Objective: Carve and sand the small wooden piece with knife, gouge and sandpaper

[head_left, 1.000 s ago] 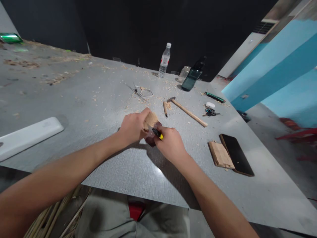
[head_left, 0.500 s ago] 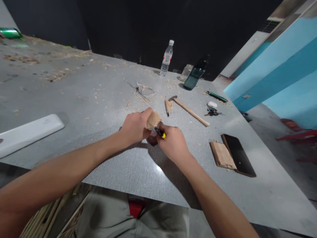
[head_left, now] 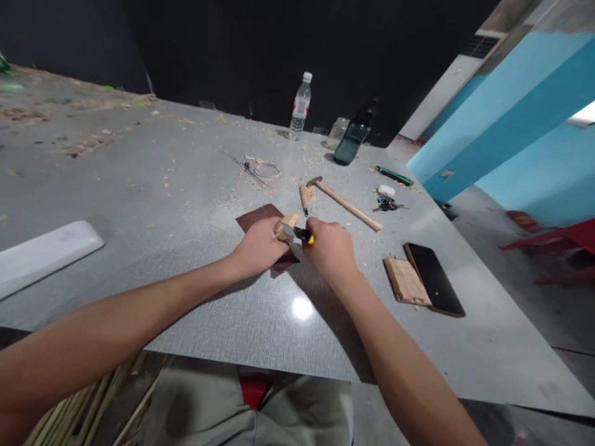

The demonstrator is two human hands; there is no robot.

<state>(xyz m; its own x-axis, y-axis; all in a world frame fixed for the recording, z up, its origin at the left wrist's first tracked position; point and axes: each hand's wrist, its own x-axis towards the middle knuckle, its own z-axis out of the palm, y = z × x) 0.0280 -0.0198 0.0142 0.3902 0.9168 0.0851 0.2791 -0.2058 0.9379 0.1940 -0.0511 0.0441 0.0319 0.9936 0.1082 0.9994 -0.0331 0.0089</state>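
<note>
My left hand [head_left: 261, 246] is closed around a small block of pale wood [head_left: 290, 221], over a dark reddish-brown sheet [head_left: 256, 215] that looks like sandpaper. My right hand [head_left: 331, 246] grips a black and yellow utility knife [head_left: 305, 235]. Its blade lies against the wood's near side, pointing left. Fingers hide much of the block and most of the knife's handle. Just beyond the hands are a short wooden-handled tool [head_left: 304, 199] and a hammer [head_left: 346, 203].
At the right, a wooden piece [head_left: 406, 280] rests against a dark phone-like slab [head_left: 434, 279]. Keys [head_left: 385, 203], a green cutter [head_left: 394, 175], a water bottle [head_left: 300, 108] and a dark bottle [head_left: 353, 139] stand or lie farther back. A white long object [head_left: 51, 254] is at left; shavings are scattered about.
The block has turned and sits lower in my left hand. The knife has drawn slightly right, and its blade shows more. More of the brown sheet shows; the whole view has shifted a little.
</note>
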